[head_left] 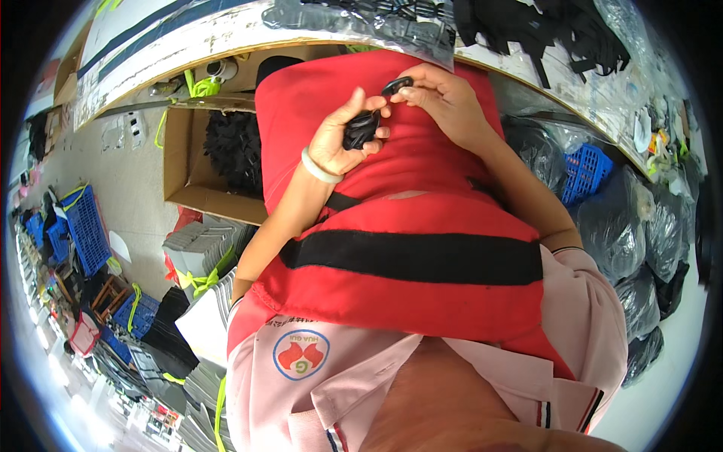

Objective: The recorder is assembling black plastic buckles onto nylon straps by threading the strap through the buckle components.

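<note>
A red padded vest (pixel 407 203) with a black band across it lies over my lap and chest. My left hand (pixel 343 139), with a pale bracelet at the wrist, is closed around a bunched black strap (pixel 360 129) just above the vest. My right hand (pixel 440 98) pinches a small black plastic buckle (pixel 397 84) between its fingertips, close to the left hand. A thin black strap joins the buckle to the bunch.
An open cardboard box (pixel 188 166) of black parts stands on the floor at left. The workbench edge (pixel 188 53) curves above, with black straps (pixel 542 30) in clear bags. Dark plastic bags (pixel 625 233) and a blue crate (pixel 586 172) stand at right; more blue crates (pixel 86 226) far left.
</note>
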Demonstrator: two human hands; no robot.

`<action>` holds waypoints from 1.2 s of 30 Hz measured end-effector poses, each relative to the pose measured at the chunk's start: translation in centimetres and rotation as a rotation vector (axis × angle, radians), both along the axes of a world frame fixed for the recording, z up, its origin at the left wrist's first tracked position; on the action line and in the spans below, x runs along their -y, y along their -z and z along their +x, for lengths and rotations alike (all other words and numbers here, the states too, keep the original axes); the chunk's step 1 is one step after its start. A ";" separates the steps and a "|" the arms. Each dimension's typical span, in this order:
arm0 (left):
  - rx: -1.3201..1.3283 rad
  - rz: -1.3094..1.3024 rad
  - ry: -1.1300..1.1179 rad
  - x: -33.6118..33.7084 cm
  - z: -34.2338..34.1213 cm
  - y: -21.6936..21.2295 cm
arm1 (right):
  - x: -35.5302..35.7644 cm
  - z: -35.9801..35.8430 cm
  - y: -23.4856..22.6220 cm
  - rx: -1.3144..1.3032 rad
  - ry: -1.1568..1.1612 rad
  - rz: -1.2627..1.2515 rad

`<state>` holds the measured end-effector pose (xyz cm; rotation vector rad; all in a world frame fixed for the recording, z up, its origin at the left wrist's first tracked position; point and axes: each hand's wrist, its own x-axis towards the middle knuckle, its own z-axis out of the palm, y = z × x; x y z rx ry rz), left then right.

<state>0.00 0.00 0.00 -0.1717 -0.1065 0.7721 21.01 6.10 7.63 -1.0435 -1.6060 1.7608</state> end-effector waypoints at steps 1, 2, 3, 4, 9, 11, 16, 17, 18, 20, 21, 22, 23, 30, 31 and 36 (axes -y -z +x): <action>-0.209 -0.028 -0.017 -0.1 -0.2 -1.6 | 0.0 -0.1 -0.2 -0.002 -0.026 0.031; -0.419 -0.055 -0.034 -0.2 -0.3 -2.5 | -0.1 -0.1 -0.2 -0.004 -0.051 0.061; -0.415 -0.052 -0.038 -0.2 0.0 -2.9 | -0.2 0.2 -0.3 -0.001 -0.054 0.065; -0.494 -0.040 -0.032 -0.2 0.5 -3.3 | -0.5 0.5 -0.1 0.004 -0.072 0.143; -0.608 0.042 0.075 -0.2 0.6 -2.9 | -1.0 0.9 -0.7 0.049 -0.115 0.288; -0.613 0.031 0.124 -0.4 0.9 -3.9 | -1.2 1.2 -0.3 0.123 -0.193 0.374; -0.643 0.127 0.149 -0.4 1.4 -4.2 | -0.5 1.3 0.1 0.089 -0.208 0.475; -0.633 0.143 0.161 -0.6 1.4 -4.0 | -0.7 1.9 -0.4 0.104 -0.195 0.483; -0.606 0.094 0.102 -0.4 1.2 -3.6 | -1.0 2.4 -1.3 0.195 -0.139 0.484; -0.561 0.021 -0.006 -0.5 0.6 -2.6 | -2.4 3.8 -3.9 0.369 0.035 0.395; -0.556 0.025 0.000 -0.7 0.7 -2.6 | -3.9 5.5 -3.9 0.457 0.131 0.680; -0.627 -0.032 -0.013 -0.7 0.9 -2.9 | -5.6 7.3 -3.4 0.529 0.252 0.854; -0.699 -0.092 -0.032 -0.7 0.9 -3.1 | -7.4 9.2 -3.2 0.621 0.300 1.033; -0.579 -0.068 -0.025 -1.8 0.9 -3.5 | -13.2 13.9 -0.5 0.826 0.346 1.234; -0.545 -0.076 -0.039 -1.8 0.9 -3.9 | -13.3 13.6 -1.6 0.849 0.352 1.390; -0.858 0.036 -0.254 -1.8 1.8 -7.1 | -8.2 8.0 -7.1 0.376 0.539 0.996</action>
